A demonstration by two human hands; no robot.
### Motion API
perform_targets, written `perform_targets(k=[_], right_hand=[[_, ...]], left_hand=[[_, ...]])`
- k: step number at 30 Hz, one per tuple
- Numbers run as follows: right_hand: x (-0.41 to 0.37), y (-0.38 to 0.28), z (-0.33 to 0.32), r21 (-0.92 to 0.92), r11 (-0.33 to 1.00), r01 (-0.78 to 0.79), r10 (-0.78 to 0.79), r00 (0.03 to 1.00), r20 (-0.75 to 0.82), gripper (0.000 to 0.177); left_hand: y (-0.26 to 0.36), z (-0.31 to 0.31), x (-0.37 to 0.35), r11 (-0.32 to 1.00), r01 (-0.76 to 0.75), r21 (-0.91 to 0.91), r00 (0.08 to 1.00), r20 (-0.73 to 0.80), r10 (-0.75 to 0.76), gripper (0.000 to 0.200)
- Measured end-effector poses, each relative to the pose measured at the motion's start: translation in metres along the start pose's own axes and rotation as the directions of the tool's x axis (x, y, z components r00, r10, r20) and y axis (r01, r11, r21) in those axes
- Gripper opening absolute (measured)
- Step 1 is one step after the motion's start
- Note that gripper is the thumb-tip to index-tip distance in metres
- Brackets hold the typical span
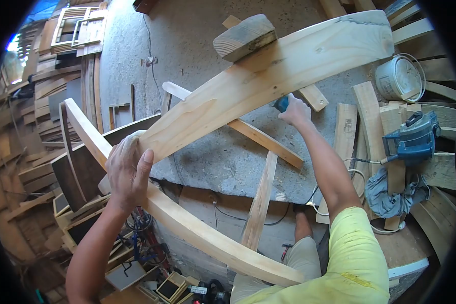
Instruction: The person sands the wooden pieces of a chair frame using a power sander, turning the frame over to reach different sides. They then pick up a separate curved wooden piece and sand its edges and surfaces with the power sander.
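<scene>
A wide, slightly curved wooden board slants across the view, its near end at the left. My left hand is closed round that end, thumb on the near side, where the board meets a long curved wooden rail. The rail runs down to my body. My right hand is below the board's lower edge, closed on a blue tool. The board hides most of this tool, so its kind does not show. A thick wooden block stands against the board's upper edge.
A blue electric planer rests on planks at the right, above a grey-blue cloth. Behind it stands a white bucket. A loose strip leans near my legs. Wood stacks fill the left side. Cables lie about.
</scene>
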State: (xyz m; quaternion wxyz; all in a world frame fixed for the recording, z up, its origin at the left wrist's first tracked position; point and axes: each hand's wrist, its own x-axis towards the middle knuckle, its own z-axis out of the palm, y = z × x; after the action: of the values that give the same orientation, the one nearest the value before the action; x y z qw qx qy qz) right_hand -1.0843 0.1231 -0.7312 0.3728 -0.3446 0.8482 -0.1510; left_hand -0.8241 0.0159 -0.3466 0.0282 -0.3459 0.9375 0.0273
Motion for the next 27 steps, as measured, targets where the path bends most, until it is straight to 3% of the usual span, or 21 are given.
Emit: perform_targets(k=[4, 13, 16, 18, 27], right_hand=[[0.004, 0.005, -0.012, -0.040, 0.999, 0.003, -0.002, 1.000, 0.025, 0.054], [0.004, 0.030, -0.043, -0.036, 0.997, -0.063, 0.065, 0.997, 0.044, 0.056], [0.008, 0.040, -0.048, -0.059, 0.998, -0.032, 0.029, 0.998, -0.048, 0.059], [0.010, 0.043, -0.056, -0.051, 0.990, -0.133, 0.133, 0.991, -0.003, 0.065], [0.032, 0.075, -0.076, -0.001, 0.966, -0.259, 0.258, 0.963, -0.072, 0.074]], left_hand=[[0.003, -0.004, 0.001, 0.998, 0.055, -0.007, 0.997, 0.052, -0.054, 0.049], [0.000, -0.003, 0.002, 0.997, 0.005, -0.073, 0.999, 0.032, -0.003, 0.049], [-0.003, -0.001, 0.001, 0.998, -0.011, -0.066, 1.000, 0.021, 0.013, 0.050], [-0.003, -0.001, 0.001, 0.997, -0.019, -0.073, 1.000, 0.015, 0.021, 0.050], [-0.004, 0.000, 0.001, 0.998, -0.023, -0.065, 1.000, 0.008, 0.023, 0.053]])
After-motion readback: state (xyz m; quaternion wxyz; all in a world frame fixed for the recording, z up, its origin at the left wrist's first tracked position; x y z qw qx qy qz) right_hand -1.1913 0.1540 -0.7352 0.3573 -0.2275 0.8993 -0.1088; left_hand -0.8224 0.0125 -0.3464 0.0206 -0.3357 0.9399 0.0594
